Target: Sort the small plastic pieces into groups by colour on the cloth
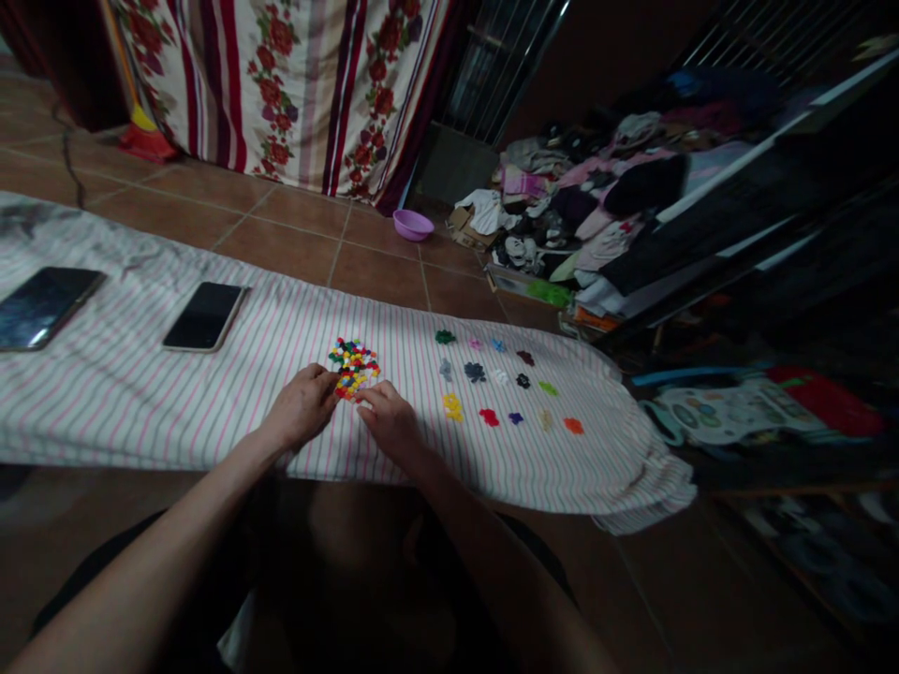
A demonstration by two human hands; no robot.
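Observation:
A loose pile of small multicoloured pieces (357, 360) lies on the striped cloth between my hands; the pieces are too small to name. My left hand (305, 404) rests at the pile's left edge, its fingers bent but not closed, touching the pieces. At the lower right edge, my right hand (391, 418) reaches in with its thumb and fingertips slightly apart. To the right, small single-colour heaps sit in rough rows, among them a dark green heap (445, 337), a grey heap (475, 373), a yellow heap (452, 407), a red heap (489, 417) and an orange heap (574, 426).
The striped cloth (393, 459) covers a long, narrow surface. On its left lie a phone (205, 316) and a larger dark-screened device (46, 307). Beyond it, a purple basin (413, 225) stands on the tiled floor, near piled clothes (562, 197) and a flowered curtain (295, 94).

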